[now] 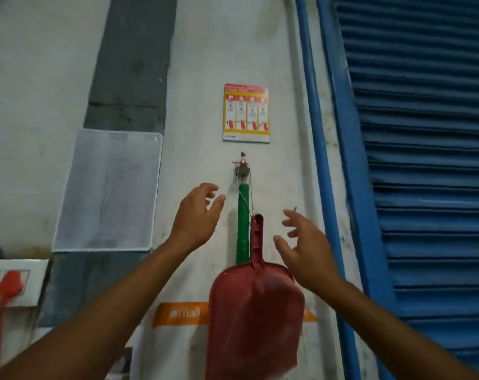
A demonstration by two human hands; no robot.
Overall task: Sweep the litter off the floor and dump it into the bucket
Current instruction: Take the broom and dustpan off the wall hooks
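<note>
On the wall (41, 78), a dustpan (256, 319) hung in front of a broom handle (243, 223), both below a hook (242, 171). A poster (246, 113) sat above the hook. A plastic sleeve (108, 190) lay left, with a switch panel (13, 282) lower left. A pipe (311, 105) and a shutter (425, 133) stood right. The left grip (198, 215) was left of the broom handle and the right grip (304, 250) right of the dustpan, neither touching.

a red plastic dustpan (256, 311) hangs handle-up on the wall, overlapping a green broom handle (243, 223) behind it.
</note>
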